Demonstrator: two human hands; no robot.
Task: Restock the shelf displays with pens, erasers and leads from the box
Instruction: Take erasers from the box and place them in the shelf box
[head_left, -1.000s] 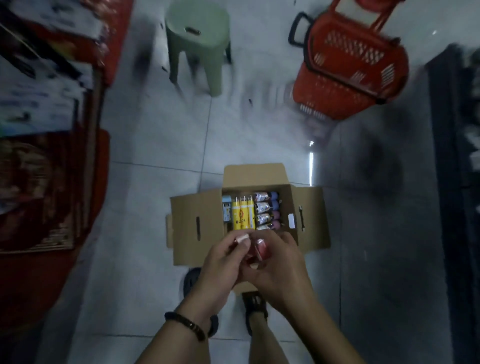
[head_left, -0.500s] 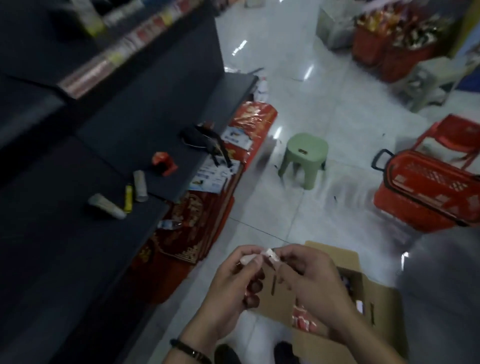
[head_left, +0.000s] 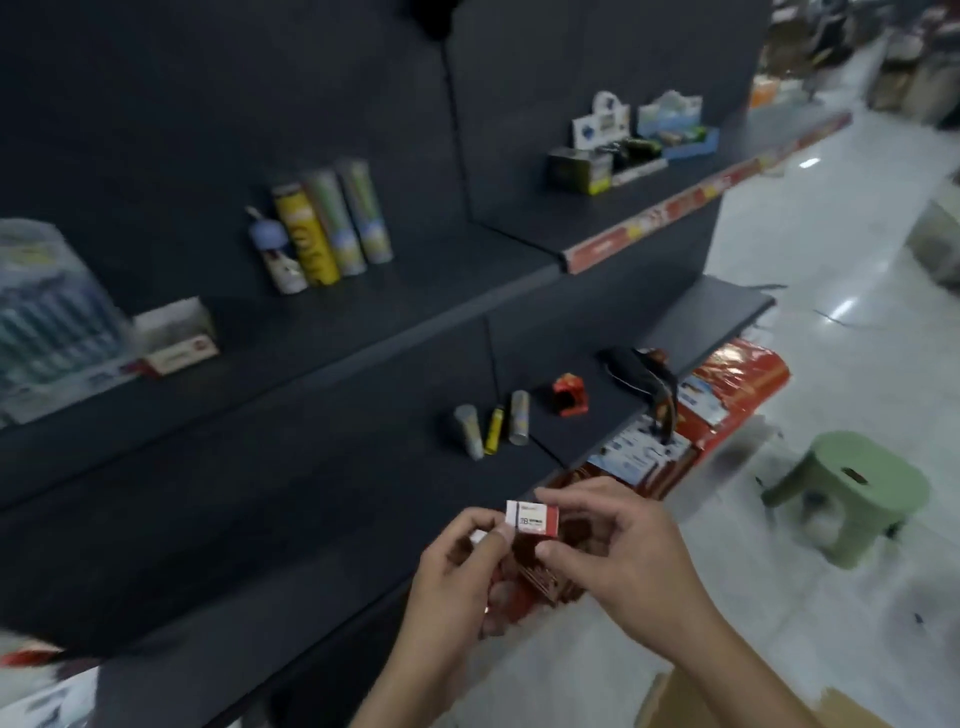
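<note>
A small white and red eraser (head_left: 533, 517) marked 2B is pinched between the thumb and forefinger of my right hand (head_left: 621, 566). My left hand (head_left: 457, 577) touches its left end and holds another small white piece low in its curled fingers. Both hands hover in front of the dark lower shelf (head_left: 311, 519). The cardboard box (head_left: 737, 706) shows only as a flap at the bottom right. On the upper shelf (head_left: 322, 332) stand several tubes (head_left: 322, 228) and a small display carton (head_left: 176, 335).
Three tubes (head_left: 491, 428), a red object (head_left: 569, 395) and a black tool (head_left: 639, 374) lie on the lower shelf. A green stool (head_left: 852, 493) stands on the tiled floor to the right. Red packs (head_left: 727, 395) are stacked under the shelf end. Display boxes (head_left: 628, 140) sit further along.
My view has swung up from the open box on the floor to the shelves. My hands have lifted with the eraser, which now shows its label.
</note>
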